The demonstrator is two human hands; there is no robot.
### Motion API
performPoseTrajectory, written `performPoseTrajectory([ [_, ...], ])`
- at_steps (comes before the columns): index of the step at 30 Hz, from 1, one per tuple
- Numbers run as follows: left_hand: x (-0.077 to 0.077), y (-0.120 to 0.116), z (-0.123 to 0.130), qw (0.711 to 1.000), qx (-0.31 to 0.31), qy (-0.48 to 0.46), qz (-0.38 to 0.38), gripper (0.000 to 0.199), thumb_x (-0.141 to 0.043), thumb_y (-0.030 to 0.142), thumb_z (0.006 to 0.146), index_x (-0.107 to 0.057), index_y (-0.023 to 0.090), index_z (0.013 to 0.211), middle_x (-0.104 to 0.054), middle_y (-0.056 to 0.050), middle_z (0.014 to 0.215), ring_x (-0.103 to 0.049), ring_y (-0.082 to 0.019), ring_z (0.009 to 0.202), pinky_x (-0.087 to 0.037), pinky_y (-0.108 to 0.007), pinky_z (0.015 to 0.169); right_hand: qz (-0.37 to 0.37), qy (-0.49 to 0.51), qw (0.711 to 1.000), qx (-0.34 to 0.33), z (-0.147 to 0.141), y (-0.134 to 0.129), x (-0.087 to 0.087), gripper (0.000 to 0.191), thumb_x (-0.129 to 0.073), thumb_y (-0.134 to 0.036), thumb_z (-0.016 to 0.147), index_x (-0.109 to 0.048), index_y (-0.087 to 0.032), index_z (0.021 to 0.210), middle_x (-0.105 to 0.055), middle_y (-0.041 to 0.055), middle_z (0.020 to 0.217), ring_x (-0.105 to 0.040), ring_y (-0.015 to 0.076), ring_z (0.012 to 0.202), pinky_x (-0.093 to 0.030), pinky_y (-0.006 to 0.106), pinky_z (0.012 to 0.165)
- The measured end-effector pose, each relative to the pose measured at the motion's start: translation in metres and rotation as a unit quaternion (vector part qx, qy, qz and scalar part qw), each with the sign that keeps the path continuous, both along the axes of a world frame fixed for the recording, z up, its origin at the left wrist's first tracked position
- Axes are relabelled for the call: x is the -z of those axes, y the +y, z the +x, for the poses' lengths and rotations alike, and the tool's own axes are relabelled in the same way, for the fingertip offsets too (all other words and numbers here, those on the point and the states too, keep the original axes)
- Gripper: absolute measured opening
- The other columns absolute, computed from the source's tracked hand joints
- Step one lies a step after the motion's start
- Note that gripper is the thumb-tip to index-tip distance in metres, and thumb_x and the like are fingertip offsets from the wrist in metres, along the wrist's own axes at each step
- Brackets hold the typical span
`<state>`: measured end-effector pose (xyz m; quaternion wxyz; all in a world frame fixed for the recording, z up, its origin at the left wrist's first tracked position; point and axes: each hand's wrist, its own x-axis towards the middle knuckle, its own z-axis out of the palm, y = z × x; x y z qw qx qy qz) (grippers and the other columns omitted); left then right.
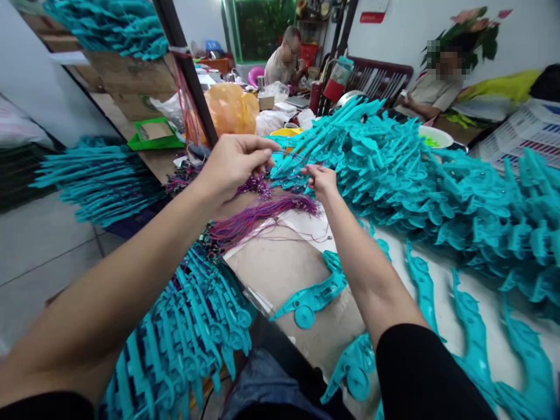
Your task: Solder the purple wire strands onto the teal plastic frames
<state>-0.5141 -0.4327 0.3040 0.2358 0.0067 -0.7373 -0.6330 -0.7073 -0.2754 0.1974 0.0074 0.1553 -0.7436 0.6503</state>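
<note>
My left hand [240,164] is raised above the table, thumb and forefinger pinched on thin dark wires [292,154]. These stretch across to my right hand [322,179], whose fingertips are closed on their other end. Below both hands lies a bundle of purple and red wires [258,220], with small ends too fine to make out. A turquoise plastic part [321,293] with a round disc rests on the table in front of me. Another turquoise part [354,364] sits nearer, by my right forearm.
A large heap of turquoise parts [437,181] covers the table's right side. More are stacked at lower left [175,332] and far left [100,181]. A dark post [188,70] rises beyond my left hand. Two people sit at the back, near an orange bag [231,111].
</note>
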Motion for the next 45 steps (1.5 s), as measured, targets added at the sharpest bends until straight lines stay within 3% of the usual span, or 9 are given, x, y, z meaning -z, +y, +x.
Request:
performPoseTrajectory([
  [6,-0.002,0.000,0.026,1.000,0.007,0.016,0.025,0.012,-0.067,0.018,0.076,-0.072,0.017,0.087,-0.065,-0.001,0.067,-0.054,-0.008,0.054,-0.046,-0.022,0.053,-0.042,-0.042,0.997,-0.059,0.019,0.011,-0.018,0.031,-0.074,-0.045,0.070,-0.061,-0.017,0.076,-0.067,0.0009,0.064,-0.046,0.0064,0.043,-0.035,0.019,0.039],
  [10,0.001,-0.004,0.067,1.000,-0.004,-0.020,0.000,0.017,-0.068,0.025,0.078,-0.070,0.018,0.093,-0.066,0.000,0.070,-0.054,-0.009,0.057,-0.047,-0.022,0.054,-0.053,0.047,0.993,-0.097,0.042,0.069,-0.053,0.035,-0.074,-0.050,0.070,-0.066,-0.017,0.081,-0.071,0.0021,0.081,-0.062,0.0106,0.068,-0.046,0.019,0.054],
  [16,0.059,0.002,0.135,0.982,-0.049,-0.143,-0.114,0.027,-0.068,0.036,0.078,-0.072,0.020,0.099,-0.072,-0.001,0.079,-0.064,-0.016,0.072,-0.051,-0.029,0.069,0.277,-0.022,0.927,-0.252,0.080,0.206,-0.090,0.042,-0.076,-0.051,0.066,-0.075,-0.016,0.089,-0.071,0.0040,0.071,-0.063,0.0155,0.067,-0.048,0.028,0.065],
  [19,0.115,0.037,0.152,0.974,-0.018,-0.166,-0.151,0.025,-0.063,0.036,0.080,-0.072,0.018,0.095,-0.074,-0.004,0.082,-0.067,-0.019,0.077,-0.053,-0.032,0.075,0.396,-0.043,0.877,-0.268,0.077,0.243,-0.069,0.047,-0.067,-0.054,0.074,-0.074,-0.017,0.102,-0.071,0.0027,0.069,-0.063,0.0152,0.065,-0.046,0.027,0.062],
  [23,0.182,0.094,0.165,0.971,0.010,-0.094,-0.219,0.021,-0.052,0.026,0.089,-0.070,0.018,0.096,-0.073,-0.006,0.096,-0.066,-0.019,0.092,-0.050,-0.033,0.085,0.505,0.136,0.834,-0.177,0.050,0.238,-0.015,0.027,-0.060,-0.034,0.082,-0.076,-0.018,0.096,-0.072,0.0034,0.083,-0.061,0.0133,0.069,-0.042,0.023,0.064],
  [28,0.223,0.128,0.179,0.951,0.007,-0.055,-0.303,0.025,-0.044,0.017,0.093,-0.066,0.019,0.104,-0.069,-0.007,0.096,-0.064,-0.018,0.092,-0.051,-0.030,0.084,0.545,0.253,0.780,-0.175,0.029,0.204,0.042,0.025,-0.052,-0.013,0.084,-0.075,-0.013,0.093,-0.068,0.0100,0.096,-0.056,0.0143,0.082,-0.037,0.024,0.070],
  [33,0.230,0.130,0.185,0.929,0.009,0.003,-0.370,0.029,-0.042,0.012,0.093,-0.065,0.017,0.109,-0.066,-0.009,0.097,-0.062,-0.018,0.091,-0.053,-0.029,0.080,0.539,0.301,0.764,-0.190,0.031,0.208,0.076,0.034,-0.045,-0.007,0.082,-0.075,-0.015,0.095,-0.068,0.0096,0.093,-0.055,0.0165,0.086,-0.040,0.026,0.078],
  [40,0.202,0.113,0.181,0.941,0.097,-0.025,-0.323,0.019,-0.052,0.018,0.089,-0.069,0.019,0.097,-0.064,-0.009,0.103,-0.058,-0.019,0.100,-0.051,-0.033,0.088,0.522,0.362,0.750,-0.186,0.023,0.226,0.083,0.038,-0.041,-0.012,0.077,-0.076,-0.020,0.088,-0.068,0.0107,0.090,-0.061,0.0218,0.085,-0.049,0.034,0.076],
  [45,0.195,0.056,0.146,0.962,-0.058,-0.077,-0.256,0.013,-0.059,0.024,0.084,-0.066,0.019,0.094,-0.062,-0.008,0.104,-0.058,-0.021,0.102,-0.048,-0.037,0.091,0.546,0.375,0.723,-0.197,0.022,0.220,0.072,0.030,-0.049,-0.022,0.076,-0.076,-0.019,0.087,-0.068,0.0124,0.099,-0.062,0.0264,0.091,-0.049,0.040,0.081],
])
